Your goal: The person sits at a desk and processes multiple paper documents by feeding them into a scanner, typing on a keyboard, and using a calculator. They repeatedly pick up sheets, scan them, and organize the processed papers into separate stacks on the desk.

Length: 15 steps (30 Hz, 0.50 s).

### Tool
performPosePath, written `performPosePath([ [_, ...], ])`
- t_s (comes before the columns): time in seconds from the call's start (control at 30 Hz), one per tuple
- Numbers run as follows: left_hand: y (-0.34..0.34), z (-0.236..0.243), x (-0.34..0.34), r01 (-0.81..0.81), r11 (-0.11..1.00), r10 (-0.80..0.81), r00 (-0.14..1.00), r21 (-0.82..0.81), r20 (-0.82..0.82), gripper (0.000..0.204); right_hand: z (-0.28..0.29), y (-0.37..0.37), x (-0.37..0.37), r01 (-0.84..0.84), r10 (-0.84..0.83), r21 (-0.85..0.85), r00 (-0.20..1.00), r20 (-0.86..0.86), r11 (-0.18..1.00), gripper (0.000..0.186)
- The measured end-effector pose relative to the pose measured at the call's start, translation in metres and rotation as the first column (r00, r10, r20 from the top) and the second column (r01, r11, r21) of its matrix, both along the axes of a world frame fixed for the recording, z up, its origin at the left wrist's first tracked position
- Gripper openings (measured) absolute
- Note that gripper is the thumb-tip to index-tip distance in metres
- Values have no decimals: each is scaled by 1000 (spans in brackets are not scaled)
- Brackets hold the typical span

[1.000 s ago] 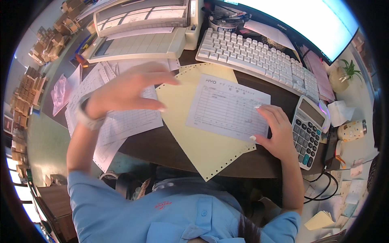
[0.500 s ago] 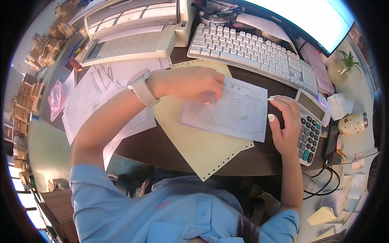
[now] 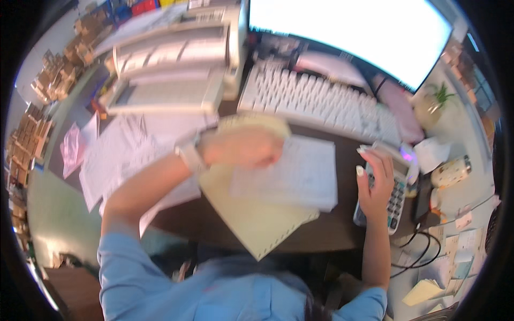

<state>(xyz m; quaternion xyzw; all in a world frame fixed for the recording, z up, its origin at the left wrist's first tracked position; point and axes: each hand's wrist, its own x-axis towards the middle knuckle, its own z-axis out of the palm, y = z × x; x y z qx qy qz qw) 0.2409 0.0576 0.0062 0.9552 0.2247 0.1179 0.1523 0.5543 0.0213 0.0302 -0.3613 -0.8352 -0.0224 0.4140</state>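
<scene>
My left hand (image 3: 243,147), blurred by motion, is curled closed at the upper left corner of a white printed form (image 3: 300,176). Whatever its fingers pinch is hidden. Beneath the form lies a yellow sheet (image 3: 251,227) with holes punched along its edges. Over a grey calculator (image 3: 397,206) to the right hovers my right hand (image 3: 378,182), open, thumb and fingers apart and holding nothing. It covers part of the keys.
A white keyboard (image 3: 321,101) lies beyond the form, below a bright monitor (image 3: 353,32). At the left, a printer (image 3: 166,96) stands behind loose papers (image 3: 115,158). A patterned cup (image 3: 451,171) and black cables (image 3: 425,251) are at the right.
The whole view has shifted, so the desk sits lower and more of the monitor shows. My right hand has come from beside the calculator to over it. My left hand stays closed by the form.
</scene>
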Motion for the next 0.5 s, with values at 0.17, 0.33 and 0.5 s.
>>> performPosePath([
  [0.17,-13,34,6,-108,994,108,990,7,-93,31,5,56,114,382,-387,-60,915,-118,922,28],
  [0.33,21,24,23,-303,912,263,949,277,171,51,-46,74,207,600,-605,-207,795,48,773,32],
  [0.5,52,-9,21,-620,691,559,785,372,269,64,-47,74,188,523,-519,-172,852,72,835,37],
])
